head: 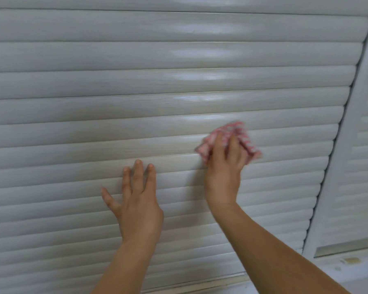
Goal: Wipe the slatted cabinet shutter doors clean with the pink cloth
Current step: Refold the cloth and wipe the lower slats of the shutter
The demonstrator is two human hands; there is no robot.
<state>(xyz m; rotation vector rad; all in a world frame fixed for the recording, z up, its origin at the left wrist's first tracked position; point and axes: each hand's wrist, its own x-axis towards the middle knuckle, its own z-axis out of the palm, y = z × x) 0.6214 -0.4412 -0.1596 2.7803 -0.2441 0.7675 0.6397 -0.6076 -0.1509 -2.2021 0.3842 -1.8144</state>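
Pink cloth (232,141) under right hand (223,166) fingers (218,143) — pressed against shutter slats (115,81).

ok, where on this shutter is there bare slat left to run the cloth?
Free: every slat above the pink cloth, and the wide stretch beside the left hand on its outer side. Crowded: the narrow strip between left hand and right hand, and past the cloth toward the shutter door edge.
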